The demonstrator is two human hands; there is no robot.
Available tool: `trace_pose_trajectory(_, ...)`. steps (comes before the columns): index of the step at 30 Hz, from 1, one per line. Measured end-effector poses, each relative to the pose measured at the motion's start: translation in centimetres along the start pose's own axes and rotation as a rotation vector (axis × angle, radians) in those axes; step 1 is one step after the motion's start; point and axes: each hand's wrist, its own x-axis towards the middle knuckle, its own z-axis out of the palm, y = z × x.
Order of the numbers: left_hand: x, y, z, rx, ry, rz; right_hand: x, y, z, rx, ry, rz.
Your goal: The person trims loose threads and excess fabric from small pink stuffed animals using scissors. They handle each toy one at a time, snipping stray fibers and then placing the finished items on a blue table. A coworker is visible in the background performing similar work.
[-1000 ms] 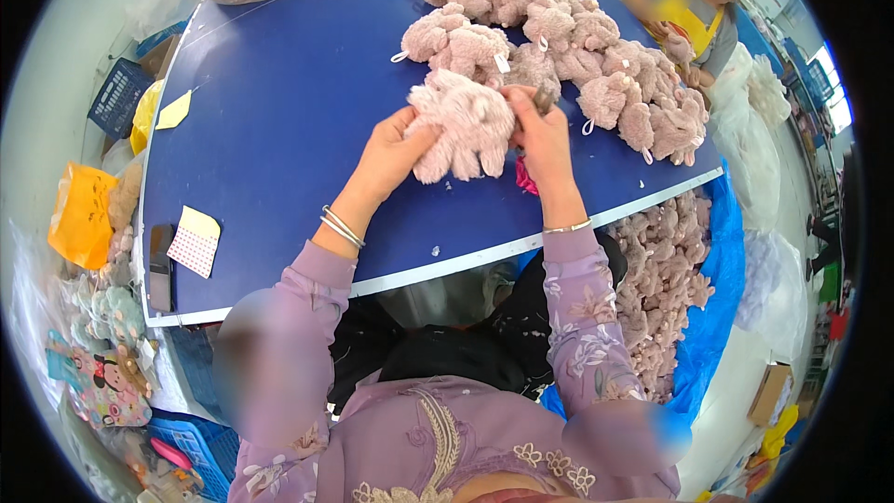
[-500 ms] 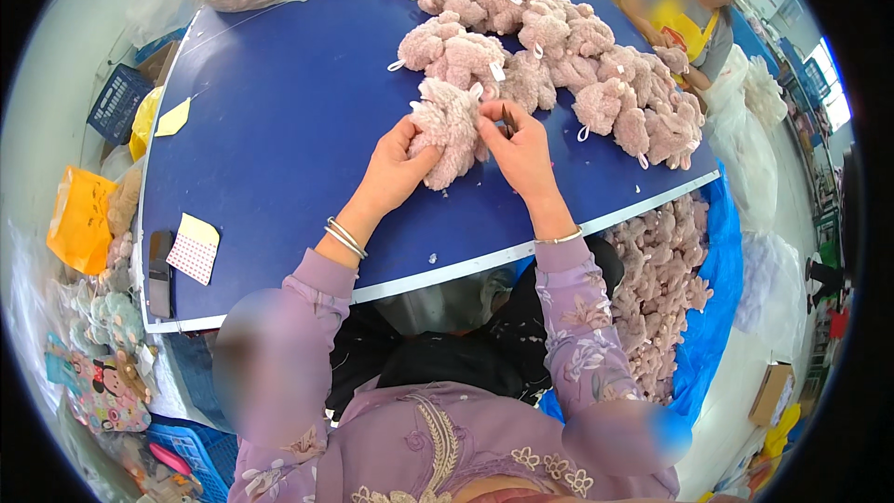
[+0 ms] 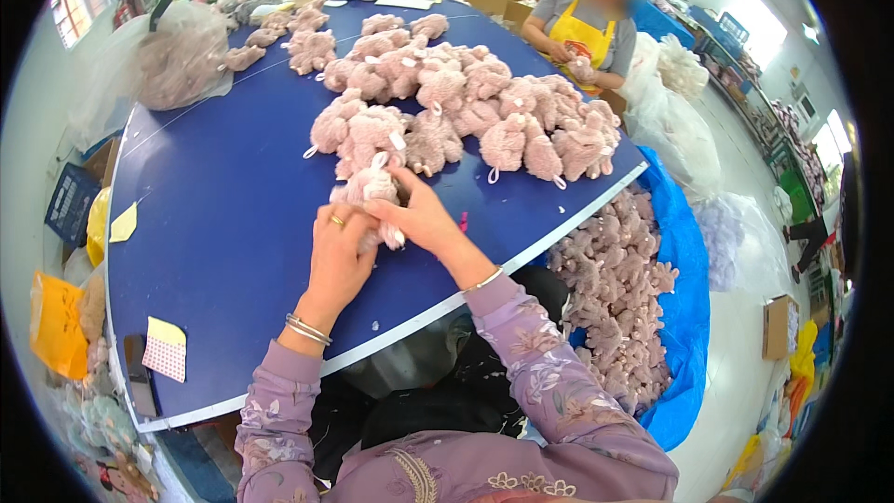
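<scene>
A small pink plush toy (image 3: 358,191) with a white loop at its top is held just above the blue table. My left hand (image 3: 337,250), a ring on one finger, is closed round its lower side. From the right, my right hand (image 3: 426,216) pinches the same toy, thumb and fingers pressed into the plush. A sliver of something dark shows by the right fingers, too hidden to name. Just beyond the hands lies a heap of similar pink plush toys (image 3: 447,84), several with white loops or tags.
Beside my right arm, a blue sack (image 3: 684,317) holds many pink plush pieces. A dotted card (image 3: 166,350) and a dark phone-like object (image 3: 140,377) lie at the table's left corner. Across the table a person in a yellow apron (image 3: 585,37) handles a plush piece. A plastic bag (image 3: 182,56) sits far left.
My view has shifted, showing more of the room's far side. Both hands have turned the plush toy and come closer together on it. The dark pointed tool by my right fingers is now mostly hidden.
</scene>
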Motion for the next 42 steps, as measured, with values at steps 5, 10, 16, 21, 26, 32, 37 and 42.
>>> trace_pose_trajectory(5,0.1,0.6,-0.1,-0.201,-0.019,0.008,0.3,0.1,-2.4,0.083,0.040,0.091)
trace_pose_trajectory(10,0.0,-1.9,1.1,-0.868,0.099,-0.560,-0.6,-1.0,-2.3,0.122,-0.131,0.131)
trace_pose_trajectory(16,-0.5,-1.9,0.5,-0.948,0.091,-0.732,-0.8,-1.7,-0.5,-0.298,-0.005,-0.077)
trace_pose_trajectory(21,-0.3,-2.3,-0.1,-0.700,0.050,-0.733,0.0,0.3,-1.7,-0.330,0.172,-0.160)
trace_pose_trajectory(26,0.3,-3.3,0.1,-1.117,0.292,-0.711,0.3,0.1,-3.1,-0.003,0.202,0.023)
trace_pose_trajectory(32,-0.2,-4.2,-0.8,-1.216,0.285,-0.643,0.3,0.5,-3.1,0.290,0.029,0.094)
trace_pose_trajectory(37,-0.1,-3.1,0.1,-1.336,0.037,-0.789,0.5,0.7,-3.0,0.360,-0.001,0.054)
trace_pose_trajectory(42,-1.1,-3.6,0.7,-1.069,-0.192,-0.701,0.4,-0.3,-2.4,0.320,0.021,0.056)
